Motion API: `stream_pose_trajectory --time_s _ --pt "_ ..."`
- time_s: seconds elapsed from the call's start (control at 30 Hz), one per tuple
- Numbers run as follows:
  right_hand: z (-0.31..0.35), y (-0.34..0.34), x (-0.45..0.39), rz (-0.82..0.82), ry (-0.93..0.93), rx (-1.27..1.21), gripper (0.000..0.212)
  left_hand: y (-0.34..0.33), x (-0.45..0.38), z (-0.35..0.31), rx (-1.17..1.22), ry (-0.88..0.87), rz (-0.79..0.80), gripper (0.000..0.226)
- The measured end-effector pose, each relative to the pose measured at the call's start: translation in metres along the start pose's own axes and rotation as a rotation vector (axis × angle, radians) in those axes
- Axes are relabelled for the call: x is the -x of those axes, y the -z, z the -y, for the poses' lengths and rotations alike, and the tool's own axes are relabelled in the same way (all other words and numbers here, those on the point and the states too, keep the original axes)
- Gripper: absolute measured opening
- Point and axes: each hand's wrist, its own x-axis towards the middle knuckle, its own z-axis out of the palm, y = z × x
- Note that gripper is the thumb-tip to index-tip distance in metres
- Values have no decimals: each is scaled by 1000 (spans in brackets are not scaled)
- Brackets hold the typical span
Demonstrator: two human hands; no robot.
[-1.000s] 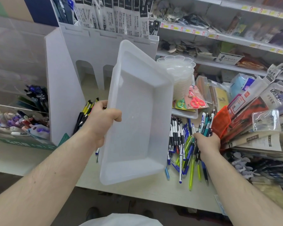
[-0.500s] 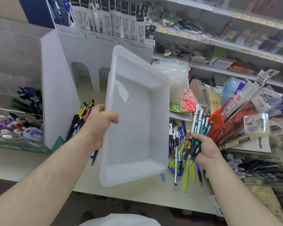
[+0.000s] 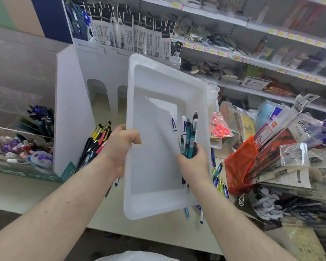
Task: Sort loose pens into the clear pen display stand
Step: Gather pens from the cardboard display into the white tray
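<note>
Right grip (image 3: 193, 162) clutches pen bunch (image 3: 189, 136) inside tray (image 3: 154, 76); left grip (image 3: 120, 146) clasps tray edge

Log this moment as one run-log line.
left hand: grips tilted translucent tray | right hand: holds pen bundle inside tray | loose pens: on counter
</note>
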Motion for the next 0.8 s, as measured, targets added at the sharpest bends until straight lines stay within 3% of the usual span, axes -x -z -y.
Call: stream_pose_trajectory --time_s 0.2,0.33,0.5,0.67,0.8 --pt "-3 -8 3 -78 50 180 32 -9 3 -1 9 -35 25 61" --pt "-12 -3 9 -13 174 488 73 -5 0 -4 10 -24 37 67" --pt "-16 10 22 -47 356 772 93 -9 4 -4 36 10 77 46" --pt "-14 21 23 -230 450 987 74 -11 7 -4 40 26 133 40" --pt "2 30 11 -143 310 947 61 -17 5 -2 41 -6 136 51"
